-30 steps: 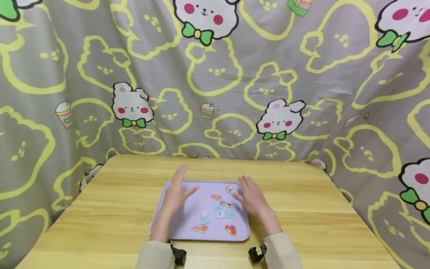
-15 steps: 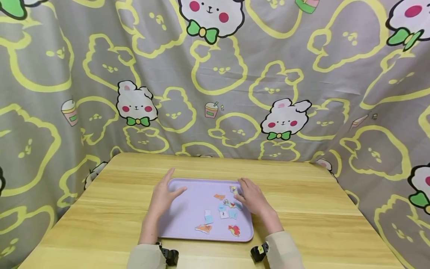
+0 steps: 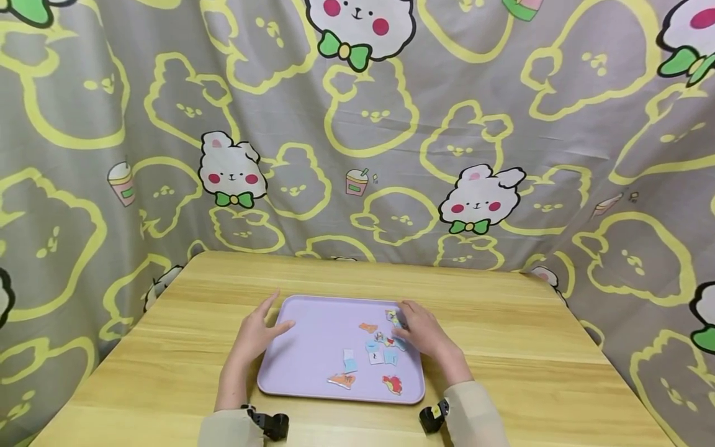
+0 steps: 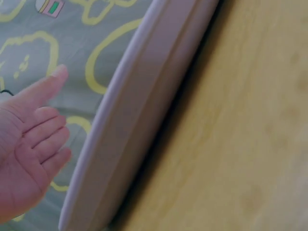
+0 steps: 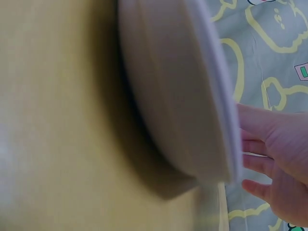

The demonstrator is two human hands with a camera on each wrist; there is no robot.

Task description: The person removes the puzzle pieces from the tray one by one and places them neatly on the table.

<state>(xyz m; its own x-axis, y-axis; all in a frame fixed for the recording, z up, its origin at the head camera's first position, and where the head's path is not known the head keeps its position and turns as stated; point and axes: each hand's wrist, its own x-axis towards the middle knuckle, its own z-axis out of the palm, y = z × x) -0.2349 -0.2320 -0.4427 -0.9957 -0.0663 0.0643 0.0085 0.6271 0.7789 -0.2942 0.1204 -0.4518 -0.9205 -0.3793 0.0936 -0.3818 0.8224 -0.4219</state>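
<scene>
Lilac tray (image 3: 307, 347) is sitting lower ctr of frame on the wood table (image 3: 156, 379). L hand (image 3: 252, 334) is hovering at its left edge, fingers straight, thumb apart, spread wide. R hand (image 3: 426, 330) is hanging over its right edge, fingers a bit bent, gap fairly wide; can't tell if it's touching the rim. Puzzle-like pcs are lying mostly right of tray's ctr: sm. orange pc (image 3: 368, 328) up top, blue/white pc (image 3: 349, 361) mid, lg. orange pc (image 3: 342, 380) & red pc (image 3: 392, 384) along bottom. Patterned curtain (image 3: 313, 93) is filling upper frame.
</scene>
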